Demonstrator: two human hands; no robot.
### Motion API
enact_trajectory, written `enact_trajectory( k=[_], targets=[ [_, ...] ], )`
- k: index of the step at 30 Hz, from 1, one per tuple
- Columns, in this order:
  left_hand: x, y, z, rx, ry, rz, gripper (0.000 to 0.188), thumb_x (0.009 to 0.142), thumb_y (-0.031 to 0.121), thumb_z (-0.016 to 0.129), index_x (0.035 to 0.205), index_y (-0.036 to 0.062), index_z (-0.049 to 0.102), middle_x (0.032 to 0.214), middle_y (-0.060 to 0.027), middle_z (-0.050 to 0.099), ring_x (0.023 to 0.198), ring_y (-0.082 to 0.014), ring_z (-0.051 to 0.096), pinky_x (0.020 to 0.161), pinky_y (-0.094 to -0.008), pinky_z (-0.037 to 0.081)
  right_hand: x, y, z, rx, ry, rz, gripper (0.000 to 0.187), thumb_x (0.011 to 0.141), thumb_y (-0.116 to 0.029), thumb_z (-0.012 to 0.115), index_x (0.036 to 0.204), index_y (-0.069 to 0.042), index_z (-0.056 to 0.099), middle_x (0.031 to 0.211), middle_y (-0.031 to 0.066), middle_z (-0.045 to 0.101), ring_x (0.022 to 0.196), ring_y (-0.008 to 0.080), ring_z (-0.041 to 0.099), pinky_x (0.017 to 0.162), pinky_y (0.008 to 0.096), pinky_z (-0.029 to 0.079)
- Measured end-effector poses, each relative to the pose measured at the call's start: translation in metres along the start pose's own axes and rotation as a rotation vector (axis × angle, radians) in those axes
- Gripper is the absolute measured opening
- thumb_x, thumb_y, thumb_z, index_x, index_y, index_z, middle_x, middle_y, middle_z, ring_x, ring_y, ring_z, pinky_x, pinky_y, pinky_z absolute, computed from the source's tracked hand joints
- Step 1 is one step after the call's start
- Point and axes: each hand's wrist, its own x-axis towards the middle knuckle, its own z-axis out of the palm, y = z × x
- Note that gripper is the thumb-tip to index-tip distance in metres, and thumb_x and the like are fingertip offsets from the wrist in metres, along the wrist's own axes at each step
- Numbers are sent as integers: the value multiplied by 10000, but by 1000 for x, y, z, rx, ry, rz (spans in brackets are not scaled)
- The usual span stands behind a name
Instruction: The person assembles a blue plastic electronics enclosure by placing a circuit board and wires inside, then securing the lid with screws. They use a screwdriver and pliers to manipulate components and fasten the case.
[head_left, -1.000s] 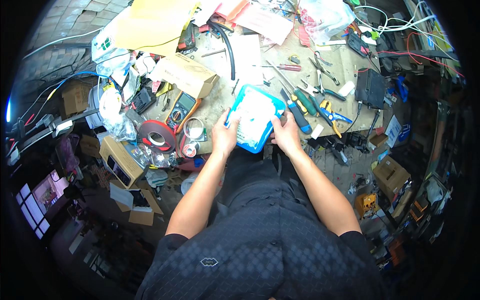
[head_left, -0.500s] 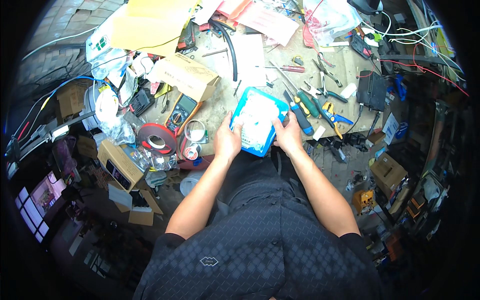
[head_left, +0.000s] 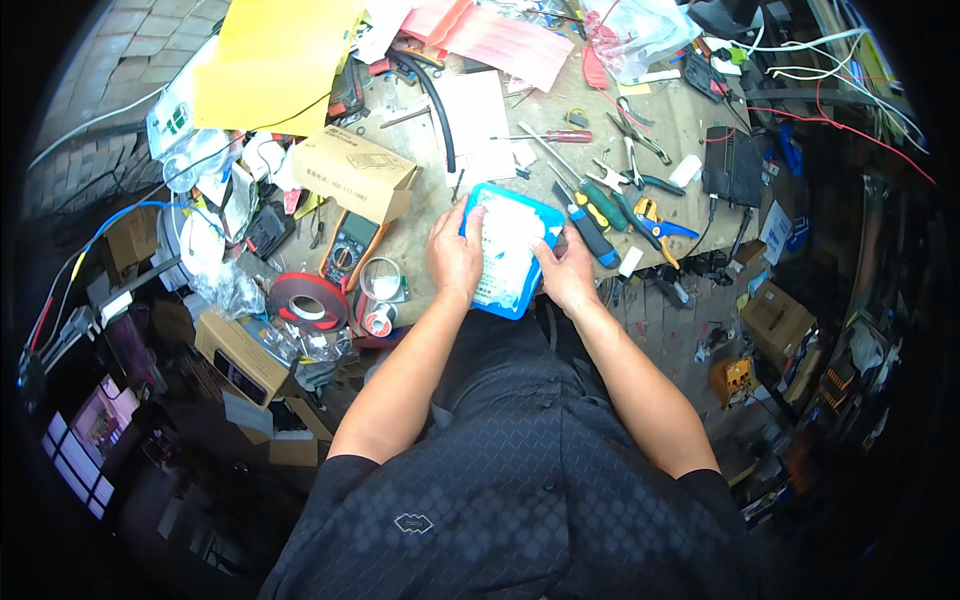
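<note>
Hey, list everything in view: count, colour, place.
Pack: one, blue and white, between both hands
Multimeter: one, orange, bench left
Tape: one, black-red, bench left
Tube: one, black, far bench
Sheet: one, yellow, far left
Screwdrivers: several, mixed, bench right
Pliers: several, mixed, bench right
Box: one, black, bench's right edge
Cartons: several, brown, bench left, floor
Bench: one, beige, ahead
Clutter: uncountable, mixed, throughout
Shirt: one, dark, bottom
Left hand: one, bare, pack's left
Right hand: one, bare, pack's right
</note>
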Motion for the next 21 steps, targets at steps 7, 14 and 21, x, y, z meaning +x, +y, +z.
enact_trajectory(
  k=[7,14,21],
  targets=[
    [-3,6,3,150,70,54,394,1061,391,667,1319,112,772,1213,-142,768,1137,-347,701,997,-453,540,7,14,3,27,29,-11,676,979,-347,800,1496,10,548,1299,225,746,1180,346,734,999,417,559],
    [-1,-2,9,47,103,18,374,1042,376,707,1312,121,748,1172,-143,771,1112,-340,717,969,-449,556,-1,-12,-6,277,-158,167,526,1036,-265,762,1399,86,612,1230,157,764,1118,187,721,969,324,556],
    [0,-3,11,-68,111,-3,360,1044,361,728,1275,89,681,1130,-138,779,1016,-297,748,906,-426,580,-6,-12,3,396,-133,178,631,1001,-401,748,1342,120,647,1236,155,754,1136,212,703,1011,341,520]
  ],
)
